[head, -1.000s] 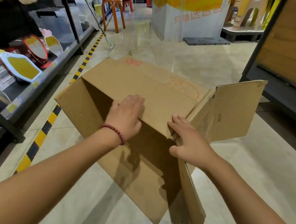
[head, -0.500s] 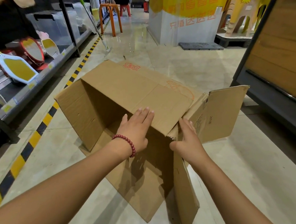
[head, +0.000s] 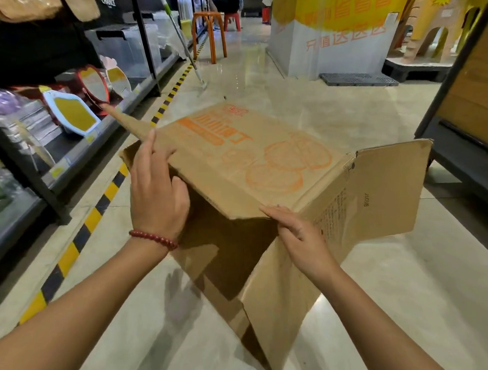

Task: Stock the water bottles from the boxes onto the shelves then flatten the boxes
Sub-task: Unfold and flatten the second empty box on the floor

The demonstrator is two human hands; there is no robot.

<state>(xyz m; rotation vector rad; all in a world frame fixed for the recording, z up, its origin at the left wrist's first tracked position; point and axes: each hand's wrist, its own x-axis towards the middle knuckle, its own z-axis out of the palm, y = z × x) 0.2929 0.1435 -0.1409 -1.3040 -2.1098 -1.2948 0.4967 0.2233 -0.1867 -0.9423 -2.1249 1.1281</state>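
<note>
An empty brown cardboard box (head: pixel 253 167) with orange print lies on its side on the floor, partly collapsed, its open end facing me. My left hand (head: pixel 157 190), with a red bead bracelet at the wrist, holds the left edge of the top panel, fingers spread over it. At the panel's near right corner my right hand (head: pixel 300 233) presses with straight fingers, where a side flap (head: pixel 381 199) stands out to the right. No water bottles are in view.
A dark shelf unit (head: pixel 35 157) with mirrors and clear bins runs along the left, behind a yellow-black floor stripe (head: pixel 106 193). A wooden-panelled unit (head: pixel 472 113) stands at right. Farther off are a mop (head: pixel 189 51), orange stools (head: pixel 210 29), a yellow-white pillar (head: pixel 330 28) and a seated person.
The box has tilted and squashed flatter, its printed top panel turned toward me. My left hand moved from the panel's middle edge to its left edge. My right hand stays at the right corner.
</note>
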